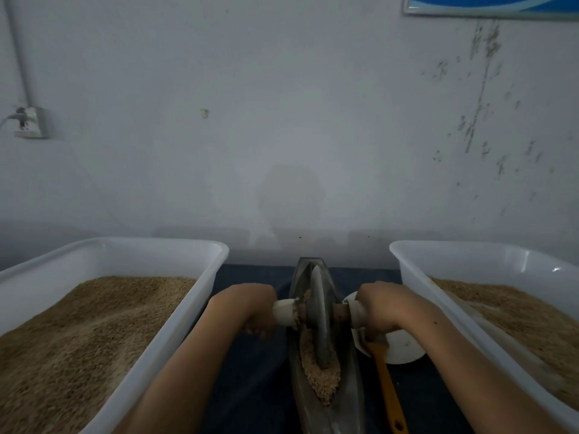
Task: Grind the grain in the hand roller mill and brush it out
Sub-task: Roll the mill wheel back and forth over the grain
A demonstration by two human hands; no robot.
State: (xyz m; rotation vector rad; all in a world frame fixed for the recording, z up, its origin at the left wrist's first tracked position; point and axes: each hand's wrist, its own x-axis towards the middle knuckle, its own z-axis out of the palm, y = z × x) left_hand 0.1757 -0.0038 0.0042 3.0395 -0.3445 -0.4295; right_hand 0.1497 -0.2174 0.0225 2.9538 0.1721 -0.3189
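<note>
Dark cloth [250,371] is covering the table under a stained wall. Left hand [250,308] and right hand [380,308] are each gripping a roller handle, pressing the wheel [321,314] into grain [319,374] in the trough [351,386]. Grinding looks unfinished; the brush [388,393] is lying unused alongside. Tubs [175,327] are crowding both forearms.

Both forearms were bare from the lower frame edge to the wrists; no sleeves in view. Left hand [250,308] and right hand [380,308] were ungloved. Small dark speck on right forearm.
</note>
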